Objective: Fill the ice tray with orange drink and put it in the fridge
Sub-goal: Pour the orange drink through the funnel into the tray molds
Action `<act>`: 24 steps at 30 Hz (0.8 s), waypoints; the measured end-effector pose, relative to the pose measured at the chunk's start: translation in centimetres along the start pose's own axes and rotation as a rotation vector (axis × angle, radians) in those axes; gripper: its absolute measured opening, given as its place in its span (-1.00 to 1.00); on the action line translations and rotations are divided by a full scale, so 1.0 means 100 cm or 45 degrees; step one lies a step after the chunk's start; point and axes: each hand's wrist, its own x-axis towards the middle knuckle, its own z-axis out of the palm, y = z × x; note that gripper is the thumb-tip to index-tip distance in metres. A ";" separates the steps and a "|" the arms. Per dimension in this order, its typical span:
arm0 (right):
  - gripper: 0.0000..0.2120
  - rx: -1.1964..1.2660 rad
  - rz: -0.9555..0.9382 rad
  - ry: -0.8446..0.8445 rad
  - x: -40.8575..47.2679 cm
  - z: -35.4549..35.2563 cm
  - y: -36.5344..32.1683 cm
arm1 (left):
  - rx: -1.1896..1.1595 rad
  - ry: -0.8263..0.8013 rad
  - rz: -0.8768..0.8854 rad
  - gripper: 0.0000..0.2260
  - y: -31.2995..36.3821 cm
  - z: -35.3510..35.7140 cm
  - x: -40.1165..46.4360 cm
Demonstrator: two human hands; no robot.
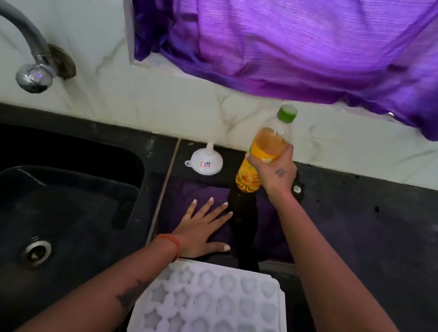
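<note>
- Two task things in view: bottle (265, 150) held up at the back of the counter (374, 235), ice tray (214, 308) lying flat at the near edge, well apart from it.
- Bottle: more than half full of orange drink, so likely fairly heavy and bottom-weighted; thin clear plastic, probably giving a little under a squeeze; label band likely slick.
- Green cap (287, 112) on, not yet unscrewed.
- Best hold judged to be round the middle on the label, as now; cap left free for the other hand.
- Tray: white, flexible-looking, with star and rounded moulds, all empty; light now, but probably floppy and spill-prone once filled, so better lifted by both short ends and kept level.
- Right hand (276, 171): arm stretched forward, fingers wrapped round the bottle at the label, thumb side towards the left, bottle tilted slightly with cap leaning back-right.
- Left hand (202, 229): palm down on the purple cloth (276, 233) just beyond the tray, fingers straight and spread wide, holding nothing.
- White funnel (206, 161) standing mouth-down just left of the bottle, untouched.
- Dark sink (42, 194) to the left, tap (34, 77) above it.
</note>
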 end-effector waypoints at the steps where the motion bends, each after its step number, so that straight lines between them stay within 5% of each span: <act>1: -0.28 0.005 -0.016 -0.008 -0.013 -0.009 0.004 | -0.056 0.035 -0.007 -0.31 0.002 -0.003 -0.003; 10: -0.32 -0.030 -0.099 0.075 -0.118 -0.079 0.028 | -1.007 0.455 0.023 -0.51 0.055 -0.043 -0.026; 16: -0.30 0.056 -0.069 0.012 -0.146 -0.088 0.029 | -1.261 0.545 0.067 -0.63 0.093 -0.055 -0.035; 20: -0.38 0.073 -0.010 -0.369 -0.139 -0.112 0.019 | -1.384 0.397 0.171 -0.47 0.104 -0.063 -0.040; 24: -0.59 0.104 -0.069 -0.099 -0.126 -0.151 -0.014 | -1.402 0.446 0.223 -0.20 0.115 -0.071 -0.035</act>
